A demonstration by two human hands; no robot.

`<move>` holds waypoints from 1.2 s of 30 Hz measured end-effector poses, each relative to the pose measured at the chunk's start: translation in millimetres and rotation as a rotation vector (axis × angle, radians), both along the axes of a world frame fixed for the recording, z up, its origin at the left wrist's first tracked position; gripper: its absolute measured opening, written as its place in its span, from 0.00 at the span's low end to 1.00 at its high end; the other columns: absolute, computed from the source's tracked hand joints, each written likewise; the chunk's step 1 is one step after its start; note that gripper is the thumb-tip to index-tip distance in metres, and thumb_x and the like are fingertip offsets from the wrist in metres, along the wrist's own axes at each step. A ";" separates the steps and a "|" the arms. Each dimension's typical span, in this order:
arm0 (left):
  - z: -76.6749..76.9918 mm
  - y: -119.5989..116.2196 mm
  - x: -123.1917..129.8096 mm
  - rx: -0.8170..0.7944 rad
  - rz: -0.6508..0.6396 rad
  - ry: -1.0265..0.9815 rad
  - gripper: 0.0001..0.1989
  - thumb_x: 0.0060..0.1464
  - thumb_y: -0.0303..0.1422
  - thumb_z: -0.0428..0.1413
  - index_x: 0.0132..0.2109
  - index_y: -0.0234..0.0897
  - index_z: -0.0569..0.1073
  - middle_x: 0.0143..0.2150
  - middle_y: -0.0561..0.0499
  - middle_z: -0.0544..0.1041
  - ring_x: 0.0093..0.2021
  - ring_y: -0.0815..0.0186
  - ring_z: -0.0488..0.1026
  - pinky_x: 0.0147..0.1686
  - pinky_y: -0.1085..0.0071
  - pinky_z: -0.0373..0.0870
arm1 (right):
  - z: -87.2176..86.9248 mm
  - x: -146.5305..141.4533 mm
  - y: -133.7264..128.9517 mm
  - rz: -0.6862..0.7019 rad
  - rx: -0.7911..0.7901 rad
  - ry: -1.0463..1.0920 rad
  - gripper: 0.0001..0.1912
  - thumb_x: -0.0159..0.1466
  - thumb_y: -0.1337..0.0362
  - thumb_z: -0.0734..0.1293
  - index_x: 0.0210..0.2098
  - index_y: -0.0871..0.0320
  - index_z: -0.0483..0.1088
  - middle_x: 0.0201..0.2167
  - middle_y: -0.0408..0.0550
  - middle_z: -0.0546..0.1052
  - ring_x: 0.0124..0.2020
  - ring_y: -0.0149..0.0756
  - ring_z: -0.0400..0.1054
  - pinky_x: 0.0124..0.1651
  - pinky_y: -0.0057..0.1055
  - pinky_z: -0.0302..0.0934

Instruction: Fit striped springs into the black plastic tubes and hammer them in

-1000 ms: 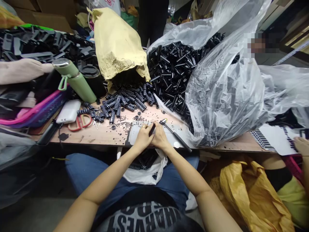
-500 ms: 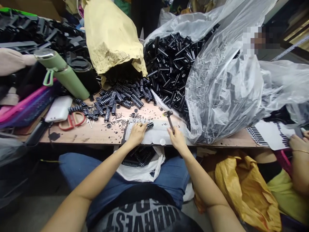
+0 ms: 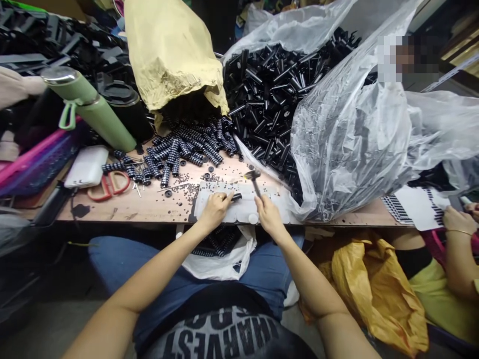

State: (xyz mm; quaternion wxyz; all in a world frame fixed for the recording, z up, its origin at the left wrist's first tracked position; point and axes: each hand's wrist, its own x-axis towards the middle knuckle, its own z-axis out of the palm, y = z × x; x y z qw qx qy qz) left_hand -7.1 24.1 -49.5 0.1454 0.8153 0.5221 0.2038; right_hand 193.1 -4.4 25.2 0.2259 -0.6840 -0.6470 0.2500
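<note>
My left hand [image 3: 216, 209] is closed round a short black cylinder [image 3: 236, 197], whose end sticks out to the right over a pale plate [image 3: 245, 207] at the table's edge. In my right hand [image 3: 268, 212] is a small hammer [image 3: 253, 178], gripped by its handle with the head raised just right of the cylinder. A white disc [image 3: 253, 219] lies on the plate between my hands. Behind them, black-and-white ribbed rollers [image 3: 174, 154] spill from a yellow sack [image 3: 172, 55], with tiny dark bits scattered in front.
A clear plastic bag [image 3: 348, 144] of black tubes [image 3: 262, 99] stands at the back right. Red scissors [image 3: 108, 187], a white power bank [image 3: 87, 167] and a green bottle [image 3: 93, 109] are at left. Another person's hand [image 3: 459, 222] is at far right.
The hammer and my right hand have moved left, closer to the cylinder. My left hand stays at the plate, and the cylinder's visible end now looks plain black. The view has shifted slightly.
</note>
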 end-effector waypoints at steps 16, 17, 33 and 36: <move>1.6 -4.4 1.3 0.105 -0.062 0.097 0.20 0.65 0.33 0.46 0.60 0.37 0.68 0.46 0.40 0.74 0.44 0.58 0.69 0.41 0.63 0.62 | -2.1 -14.9 4.3 0.081 -0.094 0.152 0.18 0.68 0.49 0.54 0.30 0.54 0.62 0.21 0.40 0.68 0.24 0.35 0.66 0.30 0.29 0.57; -0.2 -5.8 0.3 0.139 -0.085 0.106 0.19 0.65 0.31 0.45 0.60 0.36 0.68 0.47 0.40 0.74 0.44 0.58 0.69 0.41 0.62 0.62 | 3.7 -9.8 0.0 0.065 -0.051 0.090 0.19 0.69 0.50 0.52 0.30 0.54 0.61 0.22 0.41 0.68 0.25 0.35 0.66 0.30 0.29 0.56; -0.3 -38.9 37.6 0.154 -0.026 0.236 0.33 0.62 0.40 0.43 0.66 0.17 0.53 0.66 0.28 0.58 0.68 0.48 0.51 0.65 0.51 0.46 | 35.0 -39.7 -45.7 0.241 0.143 -0.310 0.22 0.73 0.55 0.45 0.38 0.58 0.65 0.29 0.50 0.76 0.27 0.36 0.70 0.30 0.28 0.52; -9.2 -41.3 35.4 0.190 -0.052 0.205 0.31 0.61 0.31 0.40 0.67 0.19 0.50 0.65 0.29 0.60 0.67 0.52 0.55 0.65 0.52 0.47 | 22.9 -56.1 -45.4 0.395 -0.040 -0.441 0.19 0.72 0.56 0.49 0.43 0.59 0.66 0.32 0.53 0.78 0.29 0.38 0.71 0.30 0.29 0.52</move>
